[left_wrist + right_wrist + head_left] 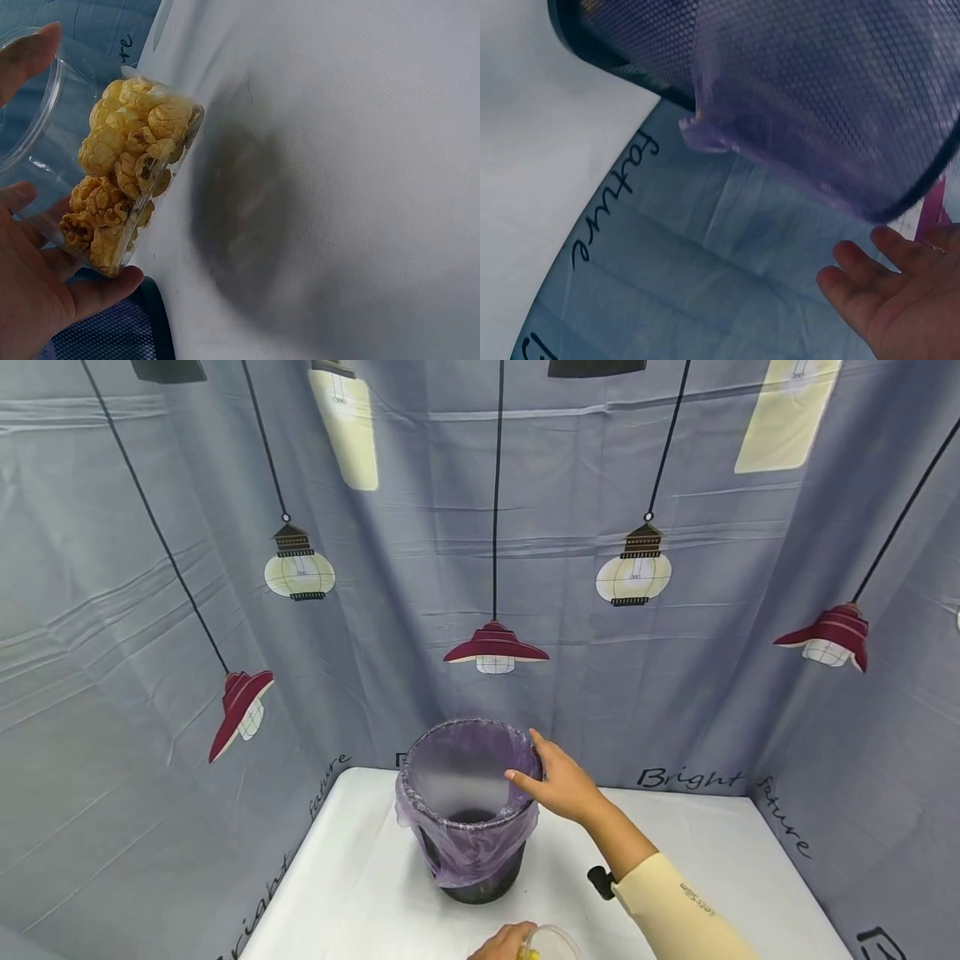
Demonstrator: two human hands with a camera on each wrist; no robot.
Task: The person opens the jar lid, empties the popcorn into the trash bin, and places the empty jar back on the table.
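Observation:
A black mesh wastebasket [486, 888] stands upright on the table, lined with a thin purple plastic bag [480, 852] folded over its rim. My right hand [564, 783] is at the right side of that rim, thumb and fingers spread apart. In the right wrist view its fingers are extended close by the rim, curled round nothing. Low in the head view, my left hand [502, 942] grips a clear plastic tub [64, 90]. Caramel popcorn [127, 142] fills the bottom part of the tub, which is tilted in the left wrist view above the table.
The white table [660, 868] extends on both sides of the wastebasket. A grey-blue curtain [420, 568] printed with lamps and lettering surrounds it at the back and sides. A dark wrist camera [601, 882] sticks out from the right sleeve [675, 906].

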